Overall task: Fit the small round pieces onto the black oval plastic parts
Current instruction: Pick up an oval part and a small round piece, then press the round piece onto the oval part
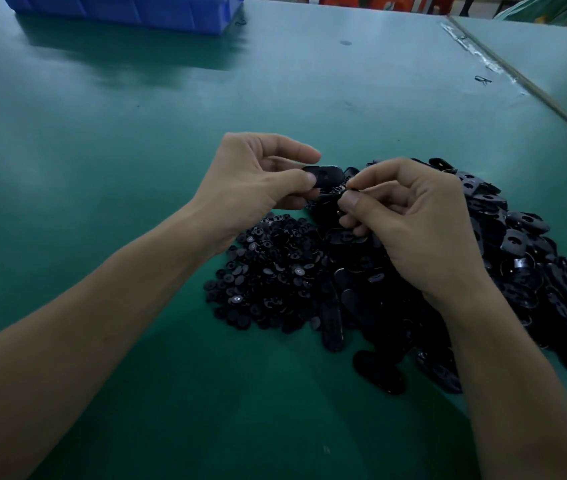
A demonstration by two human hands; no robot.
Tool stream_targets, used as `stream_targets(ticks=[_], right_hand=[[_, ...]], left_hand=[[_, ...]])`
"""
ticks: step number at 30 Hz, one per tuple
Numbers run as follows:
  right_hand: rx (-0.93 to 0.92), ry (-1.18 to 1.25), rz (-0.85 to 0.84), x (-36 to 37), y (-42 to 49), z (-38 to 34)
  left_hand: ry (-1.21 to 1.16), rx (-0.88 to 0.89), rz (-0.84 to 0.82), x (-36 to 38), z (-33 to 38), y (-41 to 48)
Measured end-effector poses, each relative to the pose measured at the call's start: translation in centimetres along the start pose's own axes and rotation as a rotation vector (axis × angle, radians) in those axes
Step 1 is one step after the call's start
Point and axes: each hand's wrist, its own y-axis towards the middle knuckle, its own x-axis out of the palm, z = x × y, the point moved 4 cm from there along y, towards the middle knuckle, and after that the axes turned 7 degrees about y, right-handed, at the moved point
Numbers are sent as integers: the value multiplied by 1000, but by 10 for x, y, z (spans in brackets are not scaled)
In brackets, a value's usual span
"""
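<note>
Holding one black oval part [325,175] up over the bench [102,150], pinching its end in the left grip [258,181]. Squeezing the right grip [413,216] on something tiny (maybe a small round piece, too dark for telling) just beside the part's free end. Looking light, hard and slippery, so pinching by the edges. Waiting below: heap of round pieces [268,271], heap of oval parts [517,258].

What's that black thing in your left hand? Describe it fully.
A flat black oval part, glossy plastic by its look, with a hole near its middle. The left hand pinches one end, holding it roughly level above the table. The right hand, pinching a small round piece, hovers close beside it.
</note>
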Motion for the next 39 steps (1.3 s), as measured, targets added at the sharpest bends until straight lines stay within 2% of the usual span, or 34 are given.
stream_targets(ticks=[13, 26, 35, 39], right_hand=[[14, 53, 31, -5, 1, 2], [-68, -230, 117, -2, 1, -1], [-106, -264, 119, 0, -1, -6], [-65, -226, 182, -5, 0, -4]], left_hand=[[127, 98, 8, 8, 10, -6], [258, 184, 35, 12, 13, -10], [261, 198, 17, 14, 12, -11], [163, 150, -15, 13, 10, -9]])
